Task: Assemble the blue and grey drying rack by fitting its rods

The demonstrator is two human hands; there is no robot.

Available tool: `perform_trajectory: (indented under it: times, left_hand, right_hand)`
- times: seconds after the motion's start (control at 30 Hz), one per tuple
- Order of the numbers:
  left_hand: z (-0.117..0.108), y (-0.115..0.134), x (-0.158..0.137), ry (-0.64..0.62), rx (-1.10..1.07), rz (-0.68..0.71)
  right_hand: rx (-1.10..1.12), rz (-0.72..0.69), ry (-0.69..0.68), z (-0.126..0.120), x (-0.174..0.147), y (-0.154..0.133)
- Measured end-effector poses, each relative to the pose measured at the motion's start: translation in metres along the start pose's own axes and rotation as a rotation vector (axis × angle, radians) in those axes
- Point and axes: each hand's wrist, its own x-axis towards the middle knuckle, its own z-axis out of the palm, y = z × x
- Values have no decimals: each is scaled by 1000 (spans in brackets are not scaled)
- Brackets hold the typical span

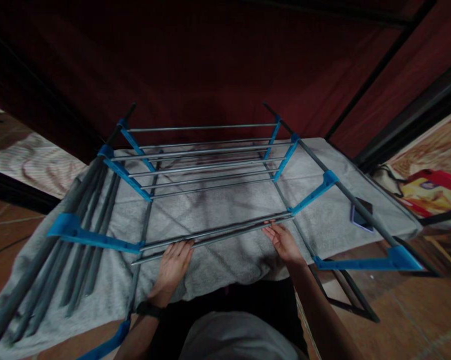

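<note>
A thin grey metal rod (229,236) lies across the lower middle, its left end sticking out past the frame's side. My left hand (175,264) has its fingers curled over this rod. Further right, my right hand (283,242) pinches the same rod near its other end. Just behind, a parallel rod (206,232) spans two blue plastic arms, the left arm (101,240) and the right arm (311,194). They belong to a partly assembled rack (210,167) of grey tubes and blue brackets, with several crossbars fitted at the back.
Several loose grey tubes (86,240) lie at the left on a grey cloth (240,260). A phone (362,214) rests at the right under a side tube. A dark red panel (203,65) stands behind the rack. A red and yellow packet (435,192) is at far right.
</note>
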Motion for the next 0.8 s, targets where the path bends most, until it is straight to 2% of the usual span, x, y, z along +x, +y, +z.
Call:
perform_trajectory:
  times: [0.17,0.4,0.6,0.7,0.8]
  left_hand:
    - [-9,-2,-8,0,-3,-62]
    - [-18,13,-13,-113,25,-108]
    - [-16,22,-15,-203,4,-161]
    - [-13,23,-16,-237,-15,-146]
    - [-10,22,-16,-227,-13,-74]
  right_hand:
    - [4,-13,41,-10,4,-2]
    - [-84,-39,62,-40,11,-3]
    - [-173,-46,76,-47,10,-1]
    - [-196,-65,85,-46,10,0]
    - [-185,-70,76,-48,11,2]
